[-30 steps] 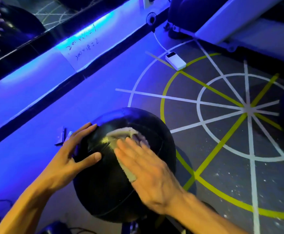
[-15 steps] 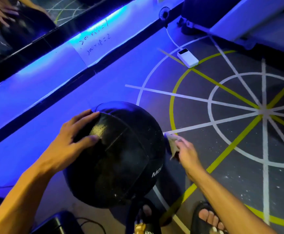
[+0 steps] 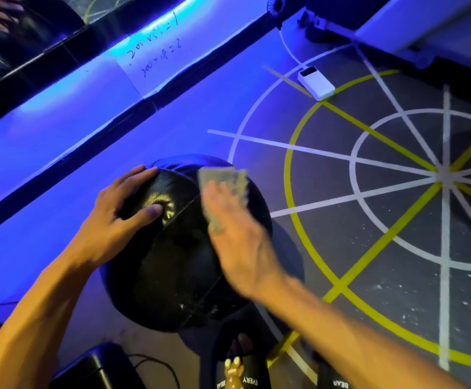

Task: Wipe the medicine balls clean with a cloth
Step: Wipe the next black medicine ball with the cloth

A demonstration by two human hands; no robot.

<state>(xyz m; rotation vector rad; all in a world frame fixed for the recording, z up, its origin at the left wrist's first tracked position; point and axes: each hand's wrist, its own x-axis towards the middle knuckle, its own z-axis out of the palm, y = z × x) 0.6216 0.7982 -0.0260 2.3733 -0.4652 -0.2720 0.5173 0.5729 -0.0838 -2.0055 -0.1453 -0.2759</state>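
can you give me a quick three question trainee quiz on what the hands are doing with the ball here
1. True or false: the left hand rests spread on the round black medicine ball.
2. What lies between the right hand and the ball?
A. a pale grey cloth
B. a sponge
C. nothing
3. Fill in: the small white rectangular power bank lies on the floor, ____ the ball.

Key
1. True; its fingers lie spread over the upper left of the ball.
2. A; the right hand presses the cloth flat on the top of the ball.
3. Apart from; it sits far off, by the yellow ring.
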